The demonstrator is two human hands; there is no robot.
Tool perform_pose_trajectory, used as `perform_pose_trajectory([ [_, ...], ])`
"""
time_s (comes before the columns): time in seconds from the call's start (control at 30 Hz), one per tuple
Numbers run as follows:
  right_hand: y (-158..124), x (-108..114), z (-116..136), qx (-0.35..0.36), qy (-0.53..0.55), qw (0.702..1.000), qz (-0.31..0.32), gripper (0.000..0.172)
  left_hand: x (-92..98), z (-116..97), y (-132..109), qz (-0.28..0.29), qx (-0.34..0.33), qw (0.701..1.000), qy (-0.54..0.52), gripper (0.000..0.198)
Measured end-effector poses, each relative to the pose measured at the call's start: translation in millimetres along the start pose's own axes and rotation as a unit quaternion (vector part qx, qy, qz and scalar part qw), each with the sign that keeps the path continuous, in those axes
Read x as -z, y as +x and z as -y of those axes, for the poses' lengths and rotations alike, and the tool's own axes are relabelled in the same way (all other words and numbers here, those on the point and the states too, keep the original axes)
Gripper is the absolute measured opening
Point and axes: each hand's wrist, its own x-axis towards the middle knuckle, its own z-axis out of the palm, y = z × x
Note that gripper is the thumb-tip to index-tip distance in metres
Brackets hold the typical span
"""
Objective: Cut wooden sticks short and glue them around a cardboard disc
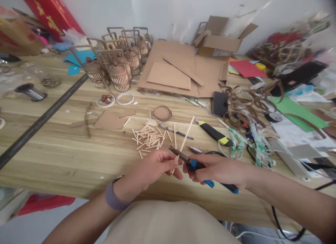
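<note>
My left hand [154,167] pinches a long thin wooden stick [187,134] near its lower end, over the front edge of the wooden table [65,153]. My right hand [217,169] grips blue-handled cutting pliers [189,162], whose dark jaws sit around the stick just above my left fingertips. Beyond my hands lies a pile of several short cut sticks [148,137]. A round woven cardboard disc [162,113] lies behind the pile.
Several small woven lanterns [119,71] stand at the back, beside flat cardboard sheets [178,69] and an open box [219,39]. A yellow-black utility knife [214,134], a pen [175,130], brown paper strips [246,104] and clutter lie right. A black ruler [42,120] crosses the left.
</note>
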Motion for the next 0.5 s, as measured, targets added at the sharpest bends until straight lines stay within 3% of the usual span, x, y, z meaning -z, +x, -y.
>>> perform_pose_trajectory([
  [0.27,3.4,-1.8,9.8,-0.007,-0.003,0.999,0.035,0.022,-4.4,-3.2,-0.9,0.014,0.003,1.0,-0.01,0.025],
  [0.5,4.7,-1.7,5.3,-0.009,-0.011,1.0,0.026,0.021,-4.5,-2.6,0.4,0.018,-0.006,1.0,-0.003,0.026],
])
